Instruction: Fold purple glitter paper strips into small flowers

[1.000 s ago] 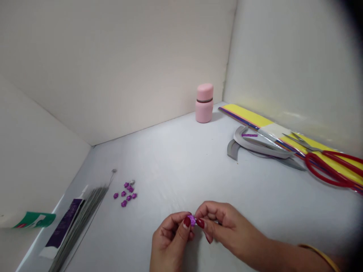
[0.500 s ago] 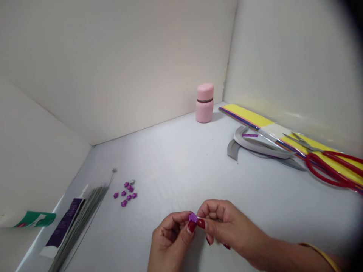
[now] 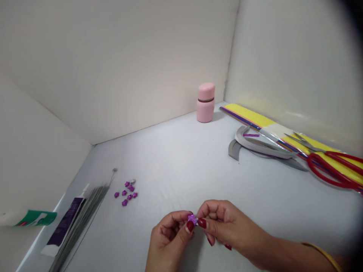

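A small shiny purple paper star (image 3: 192, 219) is pinched between the thumb and forefinger of my left hand (image 3: 172, 236). My right hand (image 3: 224, 223) pinches at the star's right edge, where a tiny pale bit shows by the thumbnail. Its other fingers curl below. To the left on the table lie several finished purple stars (image 3: 124, 193) in a loose cluster, with one silver star (image 3: 133, 181) at its upper end.
At left lie a bundle of thin wires (image 3: 82, 223) and a purple-and-white glue tube (image 3: 65, 221). A pink flask (image 3: 205, 102) stands near the back corner. At right are grey paper strips (image 3: 259, 147), a yellow-topped paper pack (image 3: 249, 115) and red-handled scissors (image 3: 326, 175).
The star has turned slightly between my fingers, so more of its face shows. Both hands stay in nearly the same place; the whole view has shifted very slightly.
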A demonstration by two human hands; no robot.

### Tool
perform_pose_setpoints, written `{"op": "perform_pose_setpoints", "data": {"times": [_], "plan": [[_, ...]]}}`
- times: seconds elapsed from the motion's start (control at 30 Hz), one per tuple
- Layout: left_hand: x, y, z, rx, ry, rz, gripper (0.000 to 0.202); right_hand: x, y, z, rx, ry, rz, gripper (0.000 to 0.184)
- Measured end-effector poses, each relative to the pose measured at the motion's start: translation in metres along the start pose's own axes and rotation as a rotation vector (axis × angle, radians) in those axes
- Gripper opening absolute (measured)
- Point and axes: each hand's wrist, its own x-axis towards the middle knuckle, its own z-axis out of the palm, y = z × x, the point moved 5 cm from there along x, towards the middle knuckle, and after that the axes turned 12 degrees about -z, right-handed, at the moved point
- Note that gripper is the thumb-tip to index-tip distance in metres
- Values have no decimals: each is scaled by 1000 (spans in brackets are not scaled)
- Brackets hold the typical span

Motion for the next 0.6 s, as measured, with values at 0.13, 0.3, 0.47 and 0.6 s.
{"op": "perform_pose_setpoints", "data": {"times": [0.13, 0.3, 0.47, 0.6], "plan": [[1, 1, 0, 0, -31, 5, 25, 0, -2, -1, -13, 9, 2, 22], [3, -2, 4, -78, -163, -11, 35, 1, -5, -2, 6, 21, -47, 23], [1, -5, 11, -75, -274, -23, 32, 2, -6, -1, 53, 32, -79, 22], [0, -7, 15, -76, -335, -17, 33, 3, -6, 0, 61, 47, -87, 21]]}}
